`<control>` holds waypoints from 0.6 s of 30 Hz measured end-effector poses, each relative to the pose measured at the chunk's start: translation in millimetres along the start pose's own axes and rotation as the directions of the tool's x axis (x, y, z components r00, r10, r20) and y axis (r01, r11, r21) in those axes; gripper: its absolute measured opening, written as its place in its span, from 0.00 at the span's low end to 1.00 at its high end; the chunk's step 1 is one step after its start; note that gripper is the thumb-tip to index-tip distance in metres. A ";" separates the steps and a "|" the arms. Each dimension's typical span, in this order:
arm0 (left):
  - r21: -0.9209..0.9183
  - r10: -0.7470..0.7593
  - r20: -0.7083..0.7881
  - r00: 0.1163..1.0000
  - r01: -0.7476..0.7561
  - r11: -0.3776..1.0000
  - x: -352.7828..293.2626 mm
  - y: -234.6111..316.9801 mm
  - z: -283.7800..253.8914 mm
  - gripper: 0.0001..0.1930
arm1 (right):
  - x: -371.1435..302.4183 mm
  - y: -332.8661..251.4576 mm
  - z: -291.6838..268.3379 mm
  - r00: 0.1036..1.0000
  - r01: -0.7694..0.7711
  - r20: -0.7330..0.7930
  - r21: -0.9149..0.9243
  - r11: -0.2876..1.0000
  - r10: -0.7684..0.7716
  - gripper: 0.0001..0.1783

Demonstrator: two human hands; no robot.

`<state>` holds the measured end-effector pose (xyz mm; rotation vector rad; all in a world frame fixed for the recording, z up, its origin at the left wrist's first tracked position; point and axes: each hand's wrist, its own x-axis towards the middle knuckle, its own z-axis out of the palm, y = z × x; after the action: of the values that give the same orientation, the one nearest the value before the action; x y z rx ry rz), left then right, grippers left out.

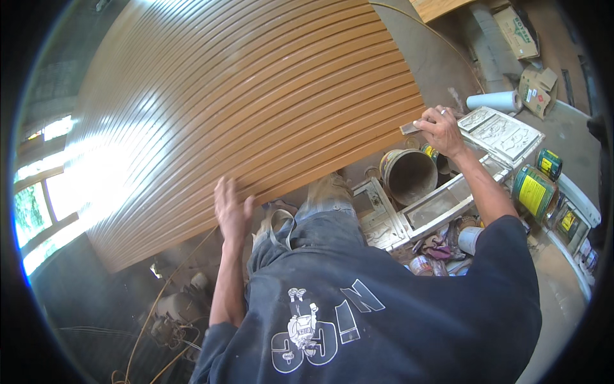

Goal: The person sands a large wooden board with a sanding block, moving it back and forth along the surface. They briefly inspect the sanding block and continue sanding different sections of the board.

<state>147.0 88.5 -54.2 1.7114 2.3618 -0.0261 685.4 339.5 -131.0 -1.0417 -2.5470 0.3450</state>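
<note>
A large brown panel [275, 109] with many parallel grooves spans the upper part of the head view, glossy where window light falls on it. My left hand [232, 210] is at the panel's near edge, fingers extended and thumb apart, slightly blurred. Whether its palm presses on the surface I cannot tell. At the panel's right corner, my right hand [441, 132] is closed around a small flat piece with a pale edge [409, 128]. That piece sticks out to the left, at or just over the panel's edge. Its exact kind does not show, as the fingers cover most of it.
An open bucket [412, 176] stands below my right hand, beside pale carved frames [502, 133]. Further right are green-and-yellow cans [535, 192], a blue-white roll [494, 102] and cardboard boxes [515, 33]. A yellowish hose [153, 307] runs across the lower left, near a window [43, 205].
</note>
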 end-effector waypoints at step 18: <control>-0.205 0.733 -0.294 0.613 -0.790 0.579 77.7 267.5 86.3 0.07 | 21.6 -74.4 18.5 0.983 0.182 0.002 0.173 0.968 -0.185 0.08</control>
<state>390.3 234.3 -122.0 2.4628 1.3749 0.6423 617.1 301.5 -116.0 -0.7372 -2.5511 0.5140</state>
